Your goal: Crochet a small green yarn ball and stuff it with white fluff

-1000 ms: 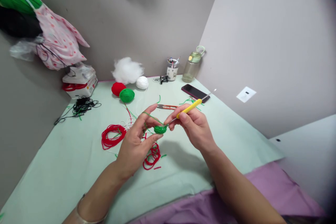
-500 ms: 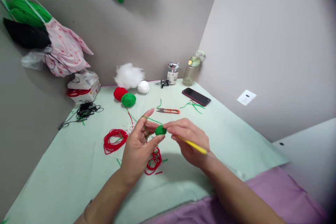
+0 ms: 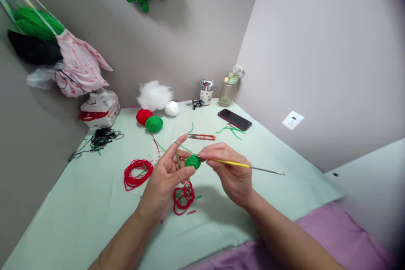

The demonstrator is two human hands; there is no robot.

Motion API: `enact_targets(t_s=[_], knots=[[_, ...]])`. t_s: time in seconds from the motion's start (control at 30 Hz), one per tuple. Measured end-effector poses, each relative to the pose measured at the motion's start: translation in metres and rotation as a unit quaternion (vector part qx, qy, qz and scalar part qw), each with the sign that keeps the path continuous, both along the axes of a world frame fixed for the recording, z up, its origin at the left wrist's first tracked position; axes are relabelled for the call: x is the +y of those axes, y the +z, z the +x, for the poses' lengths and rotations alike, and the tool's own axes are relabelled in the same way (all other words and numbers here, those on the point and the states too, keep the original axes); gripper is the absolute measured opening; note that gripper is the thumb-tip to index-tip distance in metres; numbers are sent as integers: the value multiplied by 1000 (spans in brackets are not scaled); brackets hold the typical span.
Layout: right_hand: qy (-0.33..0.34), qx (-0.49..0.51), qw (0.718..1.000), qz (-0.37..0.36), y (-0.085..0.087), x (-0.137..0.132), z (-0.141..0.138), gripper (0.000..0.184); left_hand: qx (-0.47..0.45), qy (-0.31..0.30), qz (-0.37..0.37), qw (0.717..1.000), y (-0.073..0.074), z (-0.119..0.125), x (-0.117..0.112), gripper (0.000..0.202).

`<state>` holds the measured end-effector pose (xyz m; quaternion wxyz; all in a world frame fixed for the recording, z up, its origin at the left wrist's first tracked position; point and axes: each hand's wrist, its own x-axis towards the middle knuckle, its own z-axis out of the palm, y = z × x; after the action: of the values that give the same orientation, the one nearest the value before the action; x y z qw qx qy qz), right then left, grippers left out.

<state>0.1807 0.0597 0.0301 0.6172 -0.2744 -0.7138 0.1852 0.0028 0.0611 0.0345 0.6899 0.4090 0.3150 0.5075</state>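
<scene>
Between the thumb and fingers of my left hand (image 3: pixel 163 177) is a small rounded green crochet piece (image 3: pixel 193 161). Green yarn (image 3: pixel 186 148) runs over my raised left index finger to the piece. My right hand (image 3: pixel 230 171) grips a crochet hook (image 3: pixel 236 163) with a yellow handle. The hook's near end meets the edge of the green piece, where my fingertips hide its tip. Its bare metal end points out to the right. Beneath my hands lies a loose tangle of red yarn (image 3: pixel 183 198) with green strands.
Thread snips (image 3: pixel 202 137) lie beyond my hands, with a phone (image 3: pixel 234 119) and bottle (image 3: pixel 228 89) further right. A green yarn ball (image 3: pixel 154 124), red ball (image 3: pixel 144 117), white ball (image 3: pixel 171 109) and stuffing (image 3: pixel 155 95) sit at the back. Red yarn coil (image 3: pixel 126 177) and black yarn (image 3: pixel 103 138) lie left.
The hook has swung from slanting down toward my wrist to nearly level, its metal end now showing at the right. The view has tilted slightly upward. Both hands keep their hold.
</scene>
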Motion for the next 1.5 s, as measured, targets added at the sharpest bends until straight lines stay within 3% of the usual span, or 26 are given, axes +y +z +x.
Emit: enact_targets(t_s=[0.07,0.17,0.27,0.37,0.47,0.6,0.83,0.97,1.1,1.23,1.3,1.4,1.43,1.5], knots=[[-21,-43,999,16,-1,0,2,26,60,44,39,996,-3,1,-1,77],[-105,-140,978,116,-7,-5,3,32,95,112,62,987,-7,5,-4,74],[-138,-148,961,188,-13,-9,-1,38,25,65,5,998,-6,9,-7,72],[-84,-44,989,112,-11,-8,-5,33,-42,-21,-62,997,-3,9,-7,70],[-16,38,999,-3,-3,-4,-5,20,-69,-55,-81,993,0,6,-5,68],[27,83,994,-59,3,-1,-3,15,-45,-44,-51,997,0,1,-2,69],[72,148,978,-130,-1,1,3,14,61,-3,64,996,-3,-12,6,66],[107,187,957,-192,-2,5,7,12,111,-29,95,989,-3,-21,9,63],[140,261,917,-268,3,11,9,16,140,-65,116,981,-4,-26,12,60],[221,251,871,-359,5,16,10,20,184,-35,150,971,-5,-24,13,57],[212,187,901,-329,1,14,8,20,198,2,160,967,-7,-19,12,59],[23,24,994,-105,-9,5,1,13,181,27,135,974,-11,-10,7,63],[-53,-28,998,-11,-12,2,-2,18,162,27,118,979,-12,-6,6,64],[-145,-90,978,119,-16,-4,-6,32,110,12,72,991,-13,0,2,65]])
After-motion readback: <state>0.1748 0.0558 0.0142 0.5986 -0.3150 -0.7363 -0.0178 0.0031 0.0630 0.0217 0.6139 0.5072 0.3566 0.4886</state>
